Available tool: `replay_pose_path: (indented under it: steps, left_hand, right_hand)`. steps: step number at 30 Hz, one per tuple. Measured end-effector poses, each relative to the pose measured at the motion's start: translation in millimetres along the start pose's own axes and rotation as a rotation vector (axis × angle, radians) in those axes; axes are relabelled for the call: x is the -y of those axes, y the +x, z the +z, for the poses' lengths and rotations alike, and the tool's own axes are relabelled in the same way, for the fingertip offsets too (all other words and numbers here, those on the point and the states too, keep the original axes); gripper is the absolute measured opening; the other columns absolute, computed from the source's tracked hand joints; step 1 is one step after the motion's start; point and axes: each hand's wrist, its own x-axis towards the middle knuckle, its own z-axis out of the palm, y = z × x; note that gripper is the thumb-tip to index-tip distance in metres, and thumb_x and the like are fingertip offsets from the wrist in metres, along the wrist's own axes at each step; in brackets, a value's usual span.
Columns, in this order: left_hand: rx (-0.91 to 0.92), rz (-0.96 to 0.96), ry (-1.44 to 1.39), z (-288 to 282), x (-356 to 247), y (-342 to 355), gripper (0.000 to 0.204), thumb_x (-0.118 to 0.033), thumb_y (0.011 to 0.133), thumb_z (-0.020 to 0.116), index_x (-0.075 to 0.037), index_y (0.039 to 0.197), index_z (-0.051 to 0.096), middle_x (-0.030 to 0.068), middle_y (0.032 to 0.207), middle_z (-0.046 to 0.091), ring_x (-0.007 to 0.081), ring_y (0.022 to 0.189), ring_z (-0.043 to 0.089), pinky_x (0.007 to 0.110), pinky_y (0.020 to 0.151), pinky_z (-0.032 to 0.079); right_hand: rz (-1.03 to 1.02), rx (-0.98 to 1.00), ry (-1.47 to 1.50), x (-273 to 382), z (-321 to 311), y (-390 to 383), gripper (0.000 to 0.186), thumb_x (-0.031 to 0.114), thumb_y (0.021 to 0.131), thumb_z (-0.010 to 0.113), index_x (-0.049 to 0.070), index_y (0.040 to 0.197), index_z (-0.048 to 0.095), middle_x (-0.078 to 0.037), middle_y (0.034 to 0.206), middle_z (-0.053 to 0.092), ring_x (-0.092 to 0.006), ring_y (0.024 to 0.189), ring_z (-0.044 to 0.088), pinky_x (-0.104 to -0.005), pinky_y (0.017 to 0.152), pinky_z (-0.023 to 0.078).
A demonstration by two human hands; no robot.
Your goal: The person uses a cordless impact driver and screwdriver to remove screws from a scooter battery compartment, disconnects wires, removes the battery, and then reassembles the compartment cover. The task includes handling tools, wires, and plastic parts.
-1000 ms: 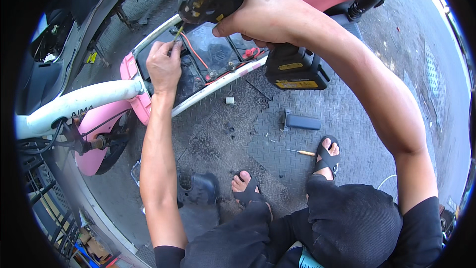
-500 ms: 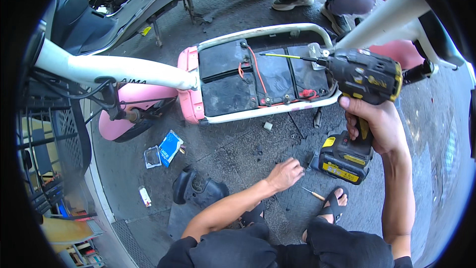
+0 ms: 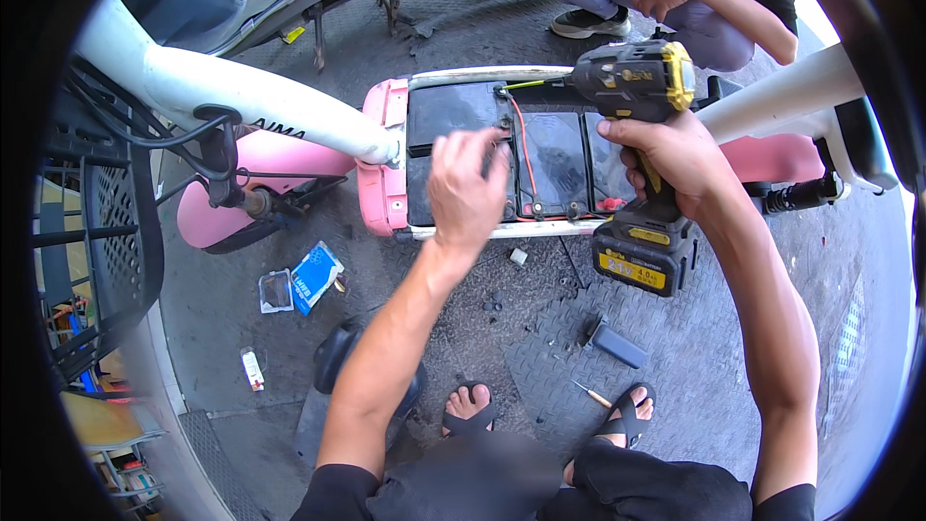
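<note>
I grip a black-and-yellow cordless drill [image 3: 632, 77] with my right hand [image 3: 666, 154]. Its long yellow-green bit reaches left to a terminal at the top of the battery bay [image 3: 545, 164], which holds several dark batteries linked by red wires. Over the left batteries, my left hand [image 3: 466, 183] has its fingers apart and bent, with nothing seen in them; whether they touch a battery is unclear. The bay is framed by a white rail with pink trim [image 3: 383, 203], part of a white-and-pink electric scooter [image 3: 241, 101].
A co-worker [image 3: 694, 0] crouches behind the bay, beside a dark scooter [image 3: 222, 0]. A black basket [image 3: 106, 232] is at left. On the floor lie a blue packet [image 3: 313, 275], a black plastic part [image 3: 338, 347], a grey piece [image 3: 617, 345] and a wooden-handled tool [image 3: 593, 396].
My left hand went from the bay down near the floor, then came back up over the batteries. The drill moved right, then a little up and left, bringing its bit onto the terminal.
</note>
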Motion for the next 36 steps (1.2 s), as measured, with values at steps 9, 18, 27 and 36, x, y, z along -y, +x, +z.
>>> replay_pose_path:
  steps: [9,18,27,36]
  left_hand:
    - [0.369,0.036,-0.151,32,79,107,0.023,-0.010,0.098,0.078,-0.006,0.120,0.083,0.0145,0.105,0.076,0.0307,0.099,0.074,0.040,0.090,0.056]
    - [0.330,0.019,-0.191,37,85,102,0.019,-0.005,0.096,0.074,-0.006,0.111,0.086,0.0163,0.098,0.076,0.0336,0.094,0.076,0.042,0.087,0.058]
    - [0.365,-0.002,-0.258,37,92,108,0.019,-0.004,0.099,0.077,-0.004,0.116,0.086,0.0070,0.095,0.072,0.0167,0.079,0.064,0.033,0.076,0.051]
    - [0.385,-0.003,-0.264,34,91,108,0.021,-0.005,0.097,0.078,-0.002,0.118,0.084,0.0072,0.095,0.070,0.0166,0.079,0.062,0.032,0.075,0.050]
  right_hand:
    - [-0.006,0.008,-0.032,4,-1,1,0.021,0.016,0.097,0.084,0.004,0.094,0.068,-0.001,0.068,0.060,-0.0120,0.053,0.055,-0.0305,0.051,0.045]
    - [-0.080,-0.043,-0.386,32,4,3,0.020,0.015,0.093,0.084,0.000,0.096,0.071,-0.002,0.069,0.064,-0.0121,0.054,0.059,-0.0318,0.051,0.048]
    - [-0.405,0.105,-1.295,130,18,86,0.049,0.021,0.081,0.087,-0.003,0.123,0.079,-0.017,0.095,0.078,-0.0219,0.067,0.073,-0.0351,0.060,0.058]
    - [-0.260,0.075,-1.282,145,29,62,0.027,0.027,0.093,0.071,0.004,0.081,0.081,-0.011,0.071,0.073,-0.0237,0.059,0.068,-0.0406,0.061,0.054]
